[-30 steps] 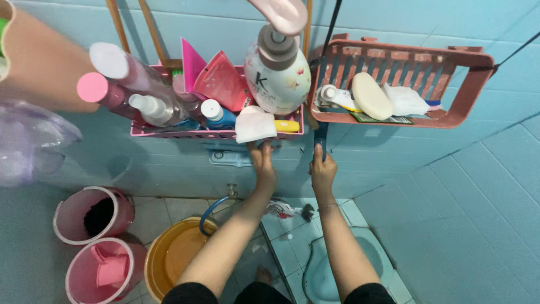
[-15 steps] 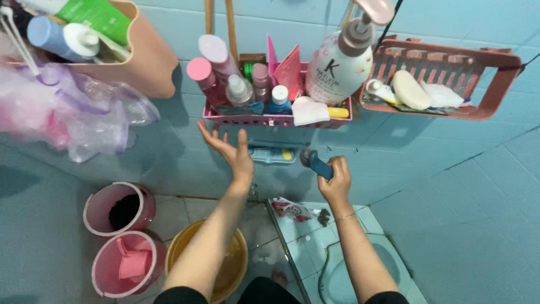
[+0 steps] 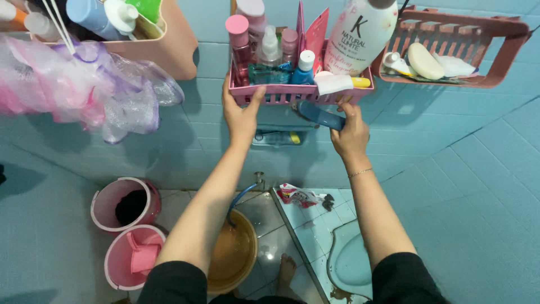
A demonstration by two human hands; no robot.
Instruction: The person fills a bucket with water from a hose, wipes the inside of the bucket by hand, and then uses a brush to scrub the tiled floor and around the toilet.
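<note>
Gripping a blue handle [image 3: 322, 117], the right hand [image 3: 350, 135] has its fingers wrapped around the handle's right end, just under the front edge of the pink wall basket [image 3: 292, 95]. The handle's long axis runs nearly level, tilted a little so that the free end points up and to the left, toward the underside of the basket, while the held end sits lower and to the right. What kind of head the free end carries cannot be told, since it lies in the basket's shadow. The left hand [image 3: 241, 115] is raised with fingers spread wide; its thumb and fingertips lie against the basket's lower left corner, and it holds nothing else. The basket is crowded with upright bottles, among them a pink-capped bottle [image 3: 238, 42], a small blue bottle with a white cap [image 3: 304, 68] and a large white pump bottle [image 3: 360, 36]; a folded white cloth [image 3: 333, 83] hangs over its front rim. To the right hangs a second, salmon-coloured basket [image 3: 495, 48] with an oval bar of soap [image 3: 424, 61] in it. Below, on the tiled floor, stand two pink buckets [image 3: 121, 205], a yellow basin [image 3: 239, 253] fed by a blue hose [image 3: 243, 196], and the pale blue squat toilet [image 3: 349, 262].
</note>
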